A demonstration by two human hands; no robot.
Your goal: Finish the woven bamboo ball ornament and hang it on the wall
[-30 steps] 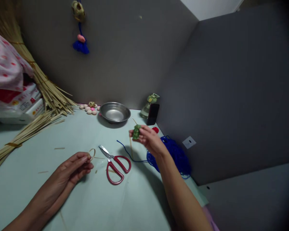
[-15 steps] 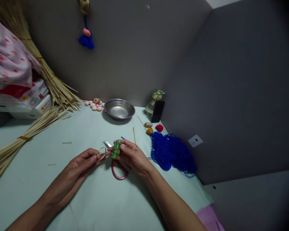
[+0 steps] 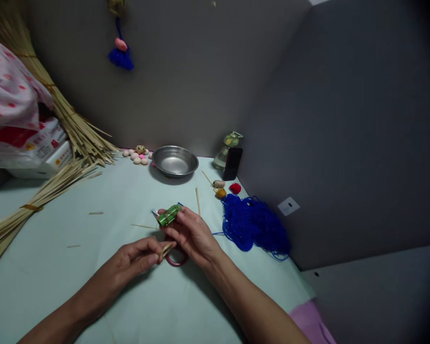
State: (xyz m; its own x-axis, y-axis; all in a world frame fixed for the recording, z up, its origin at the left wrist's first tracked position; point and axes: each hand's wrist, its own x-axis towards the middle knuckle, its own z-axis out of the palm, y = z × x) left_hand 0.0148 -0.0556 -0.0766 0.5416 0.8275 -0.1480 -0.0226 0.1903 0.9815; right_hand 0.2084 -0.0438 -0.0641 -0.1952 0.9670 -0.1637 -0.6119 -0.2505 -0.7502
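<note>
Tilted flatter than earlier, the green bundle (image 3: 168,216), probably light and crushable, suits gentle mid-length holding; the right hand (image 3: 194,234) pinches it, the left hand's (image 3: 138,256) closed grip a pale loop (image 3: 167,250).

Beyond the grip: steel bowl (image 3: 175,165). Just left of the bowl: pale and pink oval pieces (image 3: 135,156). Beyond and right of the grip: green-topped bottle (image 3: 220,157), dark smartphone (image 3: 232,164) upright in front of it, red yarn ball (image 3: 235,188) nearby. Right of the grip: white wall plate (image 3: 288,206) on the grey partition (image 3: 344,119). Far left of the grip: pink polka-dot cloth (image 3: 10,91) over printed packs (image 3: 46,143). High beyond the grip, to the left: hanging blue tassel (image 3: 121,59) with pink bead (image 3: 121,44)
</note>
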